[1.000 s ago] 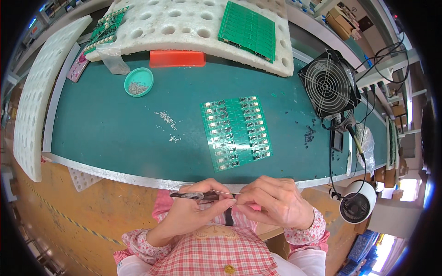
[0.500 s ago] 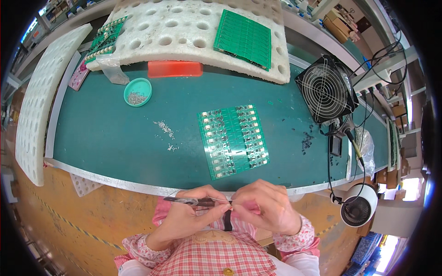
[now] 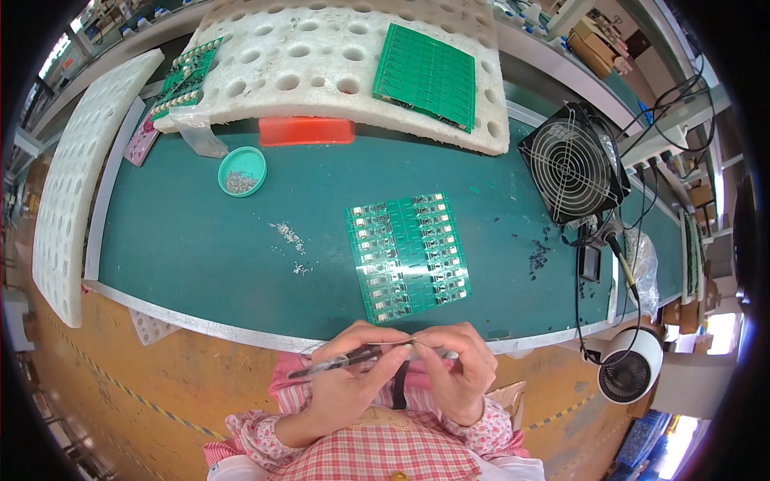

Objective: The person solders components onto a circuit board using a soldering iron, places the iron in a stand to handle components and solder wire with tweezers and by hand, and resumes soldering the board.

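Just in front of the bench's near edge, my left hand (image 3: 346,391) is closed around dark, slender tweezers (image 3: 329,365) that slant up toward the right. My right hand (image 3: 459,370) pinches thumb and fingers together at their tip. What lies in that pinch is too small to name. A thin wire-like line runs beside the tweezers near my left fingers. Beyond both hands, a green circuit board panel (image 3: 407,271) lies flat on the bench, with columns of white and black components along its two sides.
A teal dish (image 3: 222,171) with tiny silvery pieces stands left, near loose bits (image 3: 289,236). Behind are a red bin (image 3: 306,131) and a holed foam block (image 3: 269,72) carrying more boards. Right are a black fan (image 3: 568,160), a soldering iron (image 3: 622,260) and a white round fan (image 3: 630,369).
My right hand has turned and moved slightly left and down, staying against the tweezers' tip. The tweezers tilt more steeply now, their left end lower. The whole view has shifted slightly.
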`<state>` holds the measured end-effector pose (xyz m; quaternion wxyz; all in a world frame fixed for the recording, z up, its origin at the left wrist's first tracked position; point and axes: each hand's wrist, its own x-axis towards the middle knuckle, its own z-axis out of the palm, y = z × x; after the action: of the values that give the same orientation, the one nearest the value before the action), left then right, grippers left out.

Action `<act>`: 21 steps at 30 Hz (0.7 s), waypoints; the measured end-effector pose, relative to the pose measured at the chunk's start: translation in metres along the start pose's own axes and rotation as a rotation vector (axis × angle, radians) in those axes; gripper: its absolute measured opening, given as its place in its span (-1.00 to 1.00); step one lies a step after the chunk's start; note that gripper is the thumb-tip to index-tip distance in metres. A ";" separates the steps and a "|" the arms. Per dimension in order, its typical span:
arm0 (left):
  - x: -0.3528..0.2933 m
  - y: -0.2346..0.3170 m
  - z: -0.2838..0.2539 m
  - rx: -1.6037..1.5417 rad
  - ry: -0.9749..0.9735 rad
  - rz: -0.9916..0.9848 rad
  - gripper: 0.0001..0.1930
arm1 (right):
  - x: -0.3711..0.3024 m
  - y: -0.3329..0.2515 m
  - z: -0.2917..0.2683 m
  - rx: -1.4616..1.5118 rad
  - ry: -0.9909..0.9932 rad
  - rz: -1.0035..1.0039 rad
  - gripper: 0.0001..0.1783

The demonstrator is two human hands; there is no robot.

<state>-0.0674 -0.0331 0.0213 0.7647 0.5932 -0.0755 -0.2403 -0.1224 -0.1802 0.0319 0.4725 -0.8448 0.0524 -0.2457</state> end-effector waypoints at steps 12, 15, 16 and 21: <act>0.011 0.000 -0.007 0.723 0.006 0.595 -0.61 | 0.012 -0.007 -0.008 -0.148 -0.200 0.141 -0.84; 0.014 -0.003 -0.009 0.760 0.019 0.660 -0.57 | 0.010 -0.008 -0.005 -0.101 -0.175 0.243 -0.84; 0.014 -0.004 -0.010 0.775 0.024 0.683 -0.55 | 0.010 -0.009 -0.004 -0.102 -0.175 0.244 -0.84; 0.017 -0.004 -0.009 0.742 0.028 0.719 -0.56 | 0.008 -0.007 0.000 -0.099 -0.062 0.126 -0.79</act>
<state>-0.0503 -0.0335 0.0125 0.5379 0.7642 -0.3445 0.0889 -0.1166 -0.1787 0.0400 0.4462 -0.8693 0.1027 -0.1865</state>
